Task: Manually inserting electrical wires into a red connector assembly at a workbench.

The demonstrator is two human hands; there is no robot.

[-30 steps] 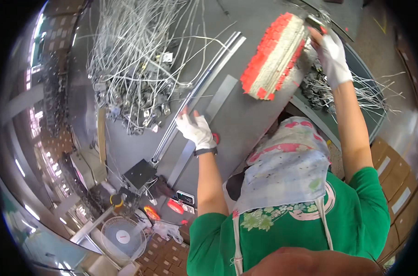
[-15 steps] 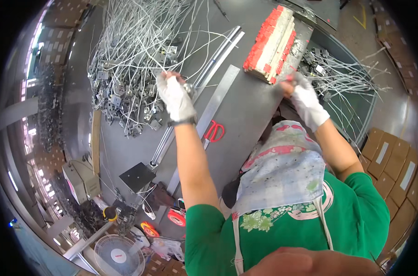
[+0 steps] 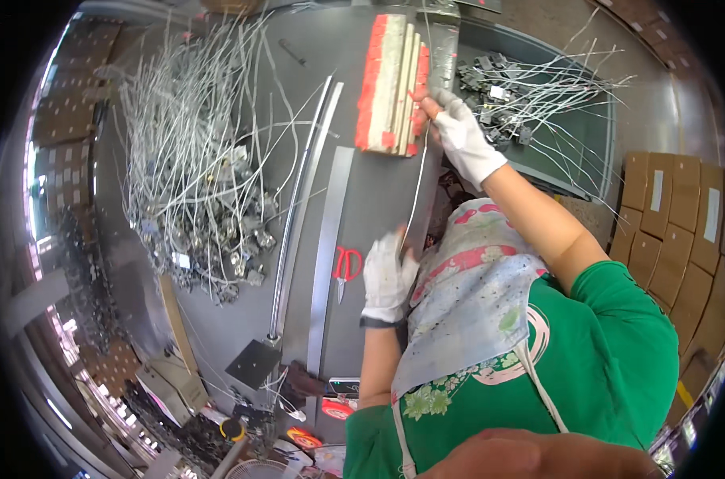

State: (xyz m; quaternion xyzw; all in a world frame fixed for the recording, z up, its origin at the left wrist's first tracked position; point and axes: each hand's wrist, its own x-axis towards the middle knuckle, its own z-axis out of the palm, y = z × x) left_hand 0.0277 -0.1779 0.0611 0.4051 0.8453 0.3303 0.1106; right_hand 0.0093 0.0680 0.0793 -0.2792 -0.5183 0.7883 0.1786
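Note:
Both my hands wear white gloves. My left hand (image 3: 386, 279) is close to my body at the near edge of the grey table (image 3: 362, 199), closed on the lower end of a thin grey wire (image 3: 416, 191). My right hand (image 3: 462, 140) is stretched out further away and pinches the upper end of the same wire, which runs taut between the two hands. Just left of my right hand lies a stack of pale flat strips with red ends (image 3: 390, 84).
Red-handled scissors (image 3: 345, 267) lie beside my left hand. Long metal rails (image 3: 298, 207) and a flat metal strip (image 3: 326, 255) run along the table. A big tangle of wires with connectors (image 3: 195, 176) fills the left, a smaller one (image 3: 530, 96) the far right. Cardboard boxes (image 3: 673, 215) stand at the right.
My left hand has come back from the wire pile toward my body with one wire. My right hand has risen to the strip stack and taken the wire's other end.

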